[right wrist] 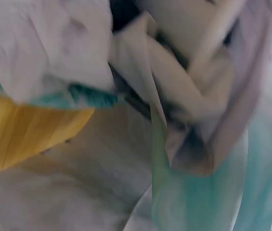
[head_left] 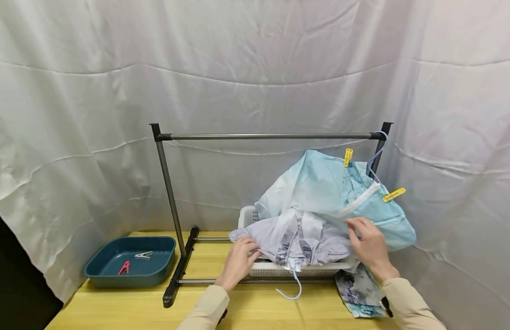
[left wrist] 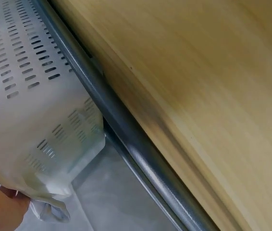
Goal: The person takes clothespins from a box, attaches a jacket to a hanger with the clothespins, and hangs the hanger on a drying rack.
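A lavender shirt (head_left: pixel 271 233) with a white collar and dark print lies over a white slotted basket (head_left: pixel 247 215). The blue hook of a hanger (head_left: pixel 298 288) sticks out of it toward the front. At the shirt's left edge, my left hand (head_left: pixel 238 262) pinches the cloth. My right hand (head_left: pixel 370 243) is by the shirt's right end, thumb and forefinger apart; only a fingertip of it shows in the right wrist view. Behind, a light blue garment (head_left: pixel 320 176) hangs on a blue hanger (head_left: pixel 371 165), with yellow clothespins (head_left: pixel 348 157) on it.
A dark metal rack (head_left: pixel 263 136) stands across the table (head_left: pixel 135 307), its lower bar in front of the basket. A teal tray (head_left: pixel 98 275) on the left holds a red clothespin (head_left: pixel 124 267) and a white one (head_left: pixel 144 255). Printed cloth (head_left: pixel 359 291) hangs from the basket's right front.
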`<state>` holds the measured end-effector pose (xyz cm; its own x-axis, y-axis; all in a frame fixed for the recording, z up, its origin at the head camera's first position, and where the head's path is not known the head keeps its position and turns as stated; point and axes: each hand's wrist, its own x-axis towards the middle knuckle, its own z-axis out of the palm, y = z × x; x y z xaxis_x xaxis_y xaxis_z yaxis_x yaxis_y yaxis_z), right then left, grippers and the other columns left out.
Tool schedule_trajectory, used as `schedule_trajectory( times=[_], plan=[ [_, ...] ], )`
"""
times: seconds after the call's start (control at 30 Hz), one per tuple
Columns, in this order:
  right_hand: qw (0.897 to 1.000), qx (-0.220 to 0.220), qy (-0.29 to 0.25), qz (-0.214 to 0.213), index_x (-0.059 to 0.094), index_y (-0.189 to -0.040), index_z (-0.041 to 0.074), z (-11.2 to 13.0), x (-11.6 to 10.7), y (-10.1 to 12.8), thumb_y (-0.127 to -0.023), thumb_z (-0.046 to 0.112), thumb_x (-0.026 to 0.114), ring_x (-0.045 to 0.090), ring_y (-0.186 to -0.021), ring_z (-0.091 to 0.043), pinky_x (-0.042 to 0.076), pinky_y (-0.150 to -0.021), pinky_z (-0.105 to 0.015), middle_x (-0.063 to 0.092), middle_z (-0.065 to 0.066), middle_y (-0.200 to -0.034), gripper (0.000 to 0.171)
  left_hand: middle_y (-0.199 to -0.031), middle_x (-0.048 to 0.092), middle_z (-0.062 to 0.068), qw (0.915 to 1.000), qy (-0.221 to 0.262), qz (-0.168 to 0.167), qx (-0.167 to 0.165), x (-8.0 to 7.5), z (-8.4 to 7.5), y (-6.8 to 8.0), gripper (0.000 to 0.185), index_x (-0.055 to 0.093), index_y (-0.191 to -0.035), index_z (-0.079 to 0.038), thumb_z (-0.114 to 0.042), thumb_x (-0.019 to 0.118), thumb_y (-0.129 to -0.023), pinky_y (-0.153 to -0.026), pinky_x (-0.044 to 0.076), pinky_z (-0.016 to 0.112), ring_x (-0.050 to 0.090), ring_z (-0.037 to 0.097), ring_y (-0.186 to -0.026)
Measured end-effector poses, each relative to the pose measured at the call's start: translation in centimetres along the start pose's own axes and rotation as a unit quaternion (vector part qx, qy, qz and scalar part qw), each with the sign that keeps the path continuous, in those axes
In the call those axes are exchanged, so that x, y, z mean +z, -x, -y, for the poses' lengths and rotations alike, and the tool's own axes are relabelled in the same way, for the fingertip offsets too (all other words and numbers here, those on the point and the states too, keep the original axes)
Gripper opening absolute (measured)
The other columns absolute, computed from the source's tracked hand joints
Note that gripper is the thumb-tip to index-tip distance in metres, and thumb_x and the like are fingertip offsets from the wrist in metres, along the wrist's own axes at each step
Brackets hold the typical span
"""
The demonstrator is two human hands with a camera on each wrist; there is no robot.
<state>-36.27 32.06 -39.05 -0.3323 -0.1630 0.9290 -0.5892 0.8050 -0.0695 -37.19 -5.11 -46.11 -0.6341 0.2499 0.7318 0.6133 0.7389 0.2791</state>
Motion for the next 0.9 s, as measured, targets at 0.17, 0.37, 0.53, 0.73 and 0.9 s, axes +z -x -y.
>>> schedule_trajectory(
  times=[0.17,0.37,0.53,0.73,0.9],
  plan=[
    [0.987,0.030,-0.045,0.152,0.073,-0.107,0.009,1.5,1.5,1.6,-0.082,-0.003,0.073,0.064,-0.076,-0.010,0.051,-0.061,-0.023,0.070,0.000,-0.098,0.027,-0.096,0.073,-0.001,0.9997,0.020,-0.010,0.011,-0.4,0.5,0.0,0.013,0.077,-0.091,-0.015,-0.016,0.079,-0.079,-0.093,0.049,0.040,0.064,0.020,-0.099],
    [0.970,0.075,-0.063,0.222,0.071,-0.117,0.013,1.9,2.5,2.7,-0.093,0.018,0.068,0.068,-0.090,-0.016,0.057,-0.073,-0.033,0.069,0.001,-0.109,0.024,-0.097,0.073,0.000,0.9973,0.073,-0.008,0.002,-1.0,0.9,-0.5,0.013,0.077,-0.094,-0.013,-0.015,0.078,-0.081,-0.092,0.048,0.040,0.064,0.019,-0.098],
    [0.962,0.101,-0.071,0.242,0.068,-0.123,0.015,2.0,2.3,3.0,-0.095,0.032,0.064,0.065,-0.106,-0.026,0.054,-0.086,-0.047,0.068,-0.003,-0.118,0.033,-0.097,0.073,0.001,0.9923,0.121,-0.007,-0.026,-1.6,0.8,-1.2,0.014,0.077,-0.096,-0.010,-0.013,0.077,-0.082,-0.090,0.050,0.038,0.065,0.019,-0.096],
    [0.964,0.082,-0.071,0.244,0.067,-0.124,0.013,1.7,1.7,3.2,-0.087,0.029,0.074,0.065,-0.104,-0.029,0.054,-0.084,-0.048,0.069,-0.006,-0.117,0.040,-0.095,0.074,0.001,0.9796,0.182,-0.018,-0.082,-2.9,0.2,-2.4,0.015,0.078,-0.098,-0.010,-0.014,0.075,-0.084,-0.082,0.053,0.031,0.067,0.017,-0.089],
    [0.980,0.070,-0.045,0.181,0.070,-0.117,0.011,1.5,1.2,2.7,-0.083,0.011,0.078,0.068,-0.092,-0.023,0.056,-0.073,-0.042,0.070,-0.004,-0.106,0.035,-0.095,0.074,0.002,0.9678,0.215,-0.034,-0.126,-4.1,-0.3,-4.3,0.015,0.078,-0.098,-0.011,-0.017,0.076,-0.085,-0.074,0.052,0.024,0.065,0.014,-0.083]
  ],
)
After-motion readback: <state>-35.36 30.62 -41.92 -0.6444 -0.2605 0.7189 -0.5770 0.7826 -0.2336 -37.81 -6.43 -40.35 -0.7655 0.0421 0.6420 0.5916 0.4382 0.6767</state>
